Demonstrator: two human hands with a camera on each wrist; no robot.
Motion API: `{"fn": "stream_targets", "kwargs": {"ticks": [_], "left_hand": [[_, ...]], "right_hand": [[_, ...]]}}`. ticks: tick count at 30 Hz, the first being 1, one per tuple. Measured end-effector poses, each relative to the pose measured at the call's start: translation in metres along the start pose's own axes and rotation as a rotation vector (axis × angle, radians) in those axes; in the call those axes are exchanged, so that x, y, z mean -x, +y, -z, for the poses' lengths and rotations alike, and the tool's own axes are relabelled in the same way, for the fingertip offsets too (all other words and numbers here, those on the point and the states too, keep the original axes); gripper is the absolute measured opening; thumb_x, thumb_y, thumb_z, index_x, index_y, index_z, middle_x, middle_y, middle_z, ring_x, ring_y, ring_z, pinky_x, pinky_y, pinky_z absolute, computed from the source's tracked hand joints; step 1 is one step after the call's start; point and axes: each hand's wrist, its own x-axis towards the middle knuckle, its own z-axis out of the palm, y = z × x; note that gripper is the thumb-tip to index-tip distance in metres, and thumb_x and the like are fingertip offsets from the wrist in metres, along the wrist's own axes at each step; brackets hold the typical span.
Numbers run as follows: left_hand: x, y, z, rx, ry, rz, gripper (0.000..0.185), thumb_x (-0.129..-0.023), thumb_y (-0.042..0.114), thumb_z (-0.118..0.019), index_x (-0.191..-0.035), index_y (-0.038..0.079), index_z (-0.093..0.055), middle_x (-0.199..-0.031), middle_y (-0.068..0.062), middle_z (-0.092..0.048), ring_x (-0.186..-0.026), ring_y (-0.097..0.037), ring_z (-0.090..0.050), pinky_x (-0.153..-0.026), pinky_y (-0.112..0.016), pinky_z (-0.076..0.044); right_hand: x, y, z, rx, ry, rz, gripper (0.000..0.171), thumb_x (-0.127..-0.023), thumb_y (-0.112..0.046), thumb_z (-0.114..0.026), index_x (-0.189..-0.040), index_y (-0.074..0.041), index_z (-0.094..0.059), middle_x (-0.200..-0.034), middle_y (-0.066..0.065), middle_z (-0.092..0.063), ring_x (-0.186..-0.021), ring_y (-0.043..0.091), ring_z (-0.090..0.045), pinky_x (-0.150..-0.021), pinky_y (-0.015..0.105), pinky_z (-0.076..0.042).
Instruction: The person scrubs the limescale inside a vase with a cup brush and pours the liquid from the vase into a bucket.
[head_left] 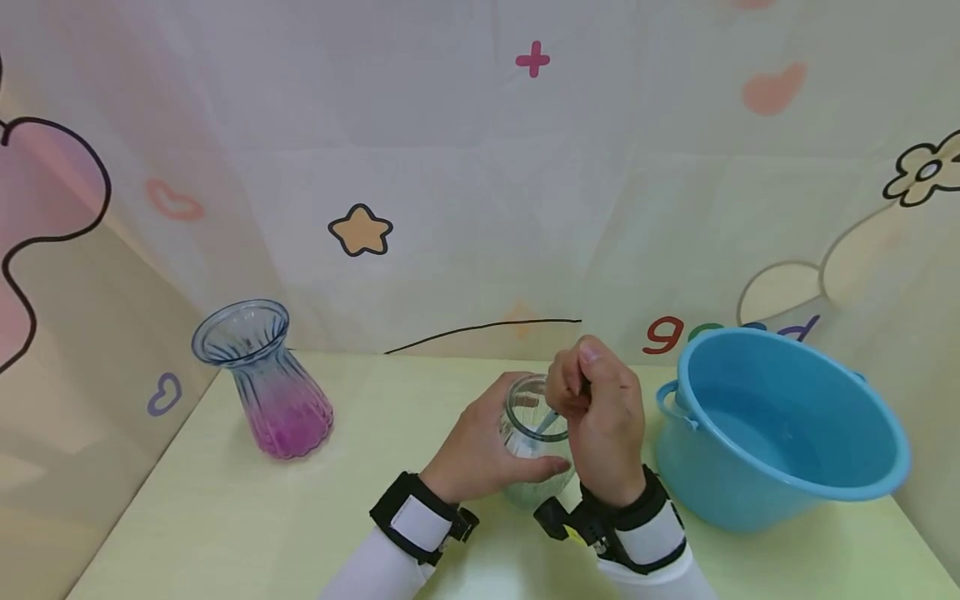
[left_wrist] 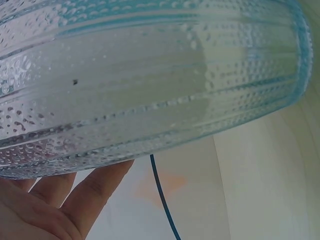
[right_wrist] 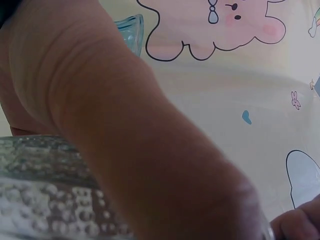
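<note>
A small clear textured glass jar stands on the pale green table near its front edge. My left hand grips the jar's side, thumb across its front. My right hand is curled above the jar's mouth and holds a thin grey handle that reaches down into the jar. In the left wrist view the jar's dimpled wall fills the frame, with my fingers against it. The right wrist view is mostly filled by my right hand, with the jar's glass at lower left.
A blue plastic basin with handles stands just right of my hands. A ribbed glass vase, clear on top and purple below, stands at the back left. A patterned cloth backdrop rises behind the table and at both sides.
</note>
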Motion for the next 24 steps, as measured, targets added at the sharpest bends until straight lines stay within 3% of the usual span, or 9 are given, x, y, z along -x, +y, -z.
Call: {"fn": "stream_targets", "kwargs": {"ticks": [12,24], "left_hand": [[-0.0003,0.0005,-0.0001,-0.025,0.006,-0.011,0.084,-0.074,0.033,-0.093,-0.143,0.035,-0.045,-0.125,0.012,-0.063,-0.108,-0.017,-0.064,-0.089,-0.030,-0.057],[0.0010,-0.0010,0.0009,0.002,-0.003,-0.019,0.083,-0.075,0.031,-0.092,-0.143,0.035,-0.044,-0.125,0.011,-0.063,-0.105,-0.011,-0.063,-0.086,-0.029,-0.059]], "right_hand": [[0.0005,0.0033,0.0015,0.010,-0.027,-0.022,0.039,-0.110,-0.013,-0.026,-0.073,-0.007,-0.037,-0.061,0.003,-0.028,-0.053,0.020,-0.028,-0.047,0.036,-0.021],[-0.0019,0.0019,0.0026,0.047,-0.123,-0.079,0.040,-0.112,-0.015,-0.026,-0.077,-0.003,-0.038,-0.065,0.003,-0.032,-0.053,0.023,-0.030,-0.048,0.037,-0.026]]}}
